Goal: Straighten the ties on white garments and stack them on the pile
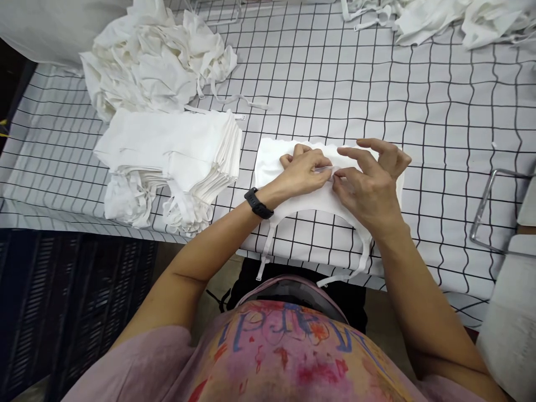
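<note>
A white strappy garment [310, 196], which looks like a bra top, lies flat on the checked cloth with its two straps toward my body. Over its middle my left hand [307, 170] is closed in a pinch on a small thin whitish strip [324, 170]. My right hand [371, 181] meets it there, thumb and forefinger pinched at the strip's other end while its remaining fingers are spread. Whether the strip is part of the garment or a separate piece, I cannot tell. A black band sits on my left wrist.
To the left is a neat stack of folded white garments [167, 139], with a loose heap of white garments [154, 61] behind it. More white garments [469, 19] lie at the far right. A bent metal wire frame [481, 206] stands at the right edge. Dark crates [62, 301] are below left.
</note>
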{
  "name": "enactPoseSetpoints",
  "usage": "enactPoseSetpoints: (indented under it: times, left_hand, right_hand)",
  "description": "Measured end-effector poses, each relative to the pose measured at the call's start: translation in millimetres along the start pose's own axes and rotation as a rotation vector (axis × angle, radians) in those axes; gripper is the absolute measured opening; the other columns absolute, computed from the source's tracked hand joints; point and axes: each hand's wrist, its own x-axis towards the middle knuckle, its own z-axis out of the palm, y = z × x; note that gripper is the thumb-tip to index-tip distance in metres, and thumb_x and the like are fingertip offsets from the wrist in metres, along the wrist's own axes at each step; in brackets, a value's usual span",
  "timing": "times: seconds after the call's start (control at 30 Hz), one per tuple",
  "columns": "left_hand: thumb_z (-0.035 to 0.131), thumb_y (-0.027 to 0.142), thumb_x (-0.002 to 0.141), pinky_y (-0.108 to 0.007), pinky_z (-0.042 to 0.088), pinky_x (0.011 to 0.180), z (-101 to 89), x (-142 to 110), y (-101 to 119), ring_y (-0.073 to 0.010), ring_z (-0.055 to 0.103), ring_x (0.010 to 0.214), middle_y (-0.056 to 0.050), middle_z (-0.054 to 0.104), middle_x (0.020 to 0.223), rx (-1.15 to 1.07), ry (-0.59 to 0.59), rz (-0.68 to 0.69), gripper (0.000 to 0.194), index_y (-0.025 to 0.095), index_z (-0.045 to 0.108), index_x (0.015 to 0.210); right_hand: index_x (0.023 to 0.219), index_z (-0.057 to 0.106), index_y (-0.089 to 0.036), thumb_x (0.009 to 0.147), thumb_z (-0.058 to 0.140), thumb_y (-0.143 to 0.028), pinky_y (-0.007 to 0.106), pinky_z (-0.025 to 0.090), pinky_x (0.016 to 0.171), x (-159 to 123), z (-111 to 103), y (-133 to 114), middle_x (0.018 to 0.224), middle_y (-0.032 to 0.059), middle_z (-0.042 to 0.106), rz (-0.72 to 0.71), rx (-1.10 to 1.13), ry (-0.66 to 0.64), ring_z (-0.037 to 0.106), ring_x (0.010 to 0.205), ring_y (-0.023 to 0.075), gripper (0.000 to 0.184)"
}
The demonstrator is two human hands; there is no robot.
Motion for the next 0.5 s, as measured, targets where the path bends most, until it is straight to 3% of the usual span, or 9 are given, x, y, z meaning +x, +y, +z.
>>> enactPoseSetpoints:
  times: [0.27,0.5]
  left_hand:
    - [0.048,0.023,0.093,-0.05,0.029,0.105,-5.2,-1.3,4.6,-0.026,0.044,0.127,-0.003,0.065,0.101,-0.03,-0.023,-0.047,0.018,0.02,0.055,0.077]
    - [0.048,0.024,0.093,-0.047,0.03,0.104,-4.2,0.5,2.8,-0.0254,0.044,0.125,-0.004,0.06,0.095,-0.047,-0.021,-0.056,0.02,0.02,0.049,0.074]
  right_hand:
    - [0.079,0.065,-0.027,0.092,0.063,-0.027,0.067,0.033,0.098,-2.8,5.2,11.0,0.121,0.0093,0.069,0.026,-0.03,0.152,0.046,0.133,0.0432,0.013]
    - [0.08,0.07,-0.029,0.092,0.066,-0.029,0.067,0.034,0.099,-5.9,4.0,11.6,0.121,0.0083,0.07,-0.017,-0.046,0.158,0.05,0.13,0.0429,0.012]
